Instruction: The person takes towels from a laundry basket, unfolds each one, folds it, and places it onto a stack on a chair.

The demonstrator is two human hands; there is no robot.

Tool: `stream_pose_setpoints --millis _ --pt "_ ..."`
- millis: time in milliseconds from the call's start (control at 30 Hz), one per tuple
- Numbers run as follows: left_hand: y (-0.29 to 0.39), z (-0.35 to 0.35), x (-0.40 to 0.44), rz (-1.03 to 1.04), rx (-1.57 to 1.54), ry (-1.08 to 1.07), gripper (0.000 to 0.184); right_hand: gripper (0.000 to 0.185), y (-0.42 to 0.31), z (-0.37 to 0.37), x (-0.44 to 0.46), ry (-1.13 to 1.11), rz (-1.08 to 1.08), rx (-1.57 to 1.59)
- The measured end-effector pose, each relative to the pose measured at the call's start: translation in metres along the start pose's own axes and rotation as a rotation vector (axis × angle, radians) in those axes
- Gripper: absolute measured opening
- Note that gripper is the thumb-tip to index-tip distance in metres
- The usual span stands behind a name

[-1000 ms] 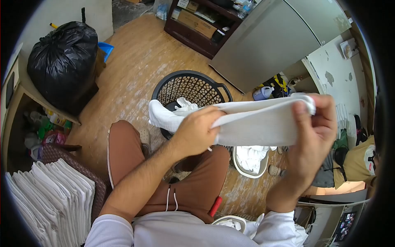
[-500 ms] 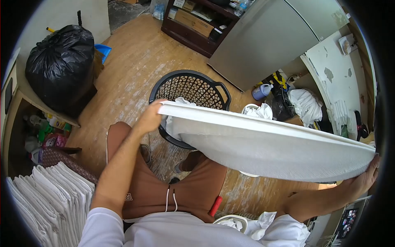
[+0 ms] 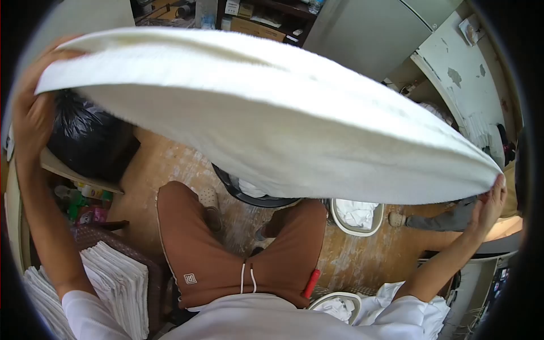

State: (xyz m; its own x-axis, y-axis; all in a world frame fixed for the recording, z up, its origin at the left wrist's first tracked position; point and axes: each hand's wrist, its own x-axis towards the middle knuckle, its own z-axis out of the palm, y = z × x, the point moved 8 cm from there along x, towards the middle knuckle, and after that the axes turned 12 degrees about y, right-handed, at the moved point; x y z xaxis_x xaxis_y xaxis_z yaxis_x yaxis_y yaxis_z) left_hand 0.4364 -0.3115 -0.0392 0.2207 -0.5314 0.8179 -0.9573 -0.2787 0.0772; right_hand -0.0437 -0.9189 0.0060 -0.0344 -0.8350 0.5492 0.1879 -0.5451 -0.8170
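A wide white cloth (image 3: 272, 113) hangs stretched and folded in layers between my two raised hands. My left hand (image 3: 39, 90) is closed on its left end, high at the left edge of view. At the far right, lower down, my right hand (image 3: 492, 201) pinches the other end. The cloth sags in the middle and covers most of the black basket (image 3: 255, 198), where some white fabric shows inside. A stack of folded white cloths (image 3: 116, 283) lies on a brown woven seat at the lower left.
A black garbage bag (image 3: 85, 136) stands at the left. Pale tubs with white cloths are at the right (image 3: 362, 229) and near my right hip (image 3: 351, 300). A refrigerator (image 3: 374, 39) stands behind. Another person's grey-clad leg (image 3: 436, 221) shows at the right.
The cloth has gone from a narrow folded strip to a wide spread, now higher up. My left hand has moved far left and up; my right hand first moved right, then slightly upward.
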Motion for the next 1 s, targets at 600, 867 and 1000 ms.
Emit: stream_pose_setpoints --millis 600,867,1000 --pt "-0.087 -0.001 0.032 -0.624 -0.17 0.346 0.04 0.021 0.049 0.089 -0.015 -0.229 0.127 0.209" --pt "-0.063 -0.055 -0.072 -0.567 -0.189 0.222 0.017 0.017 0.062 0.01 -0.093 -0.285 0.158 0.078" --pt "-0.046 -0.086 -0.038 -0.588 -0.325 0.771 0.024 0.02 0.008 -0.008 -0.061 -0.209 0.063 0.132"
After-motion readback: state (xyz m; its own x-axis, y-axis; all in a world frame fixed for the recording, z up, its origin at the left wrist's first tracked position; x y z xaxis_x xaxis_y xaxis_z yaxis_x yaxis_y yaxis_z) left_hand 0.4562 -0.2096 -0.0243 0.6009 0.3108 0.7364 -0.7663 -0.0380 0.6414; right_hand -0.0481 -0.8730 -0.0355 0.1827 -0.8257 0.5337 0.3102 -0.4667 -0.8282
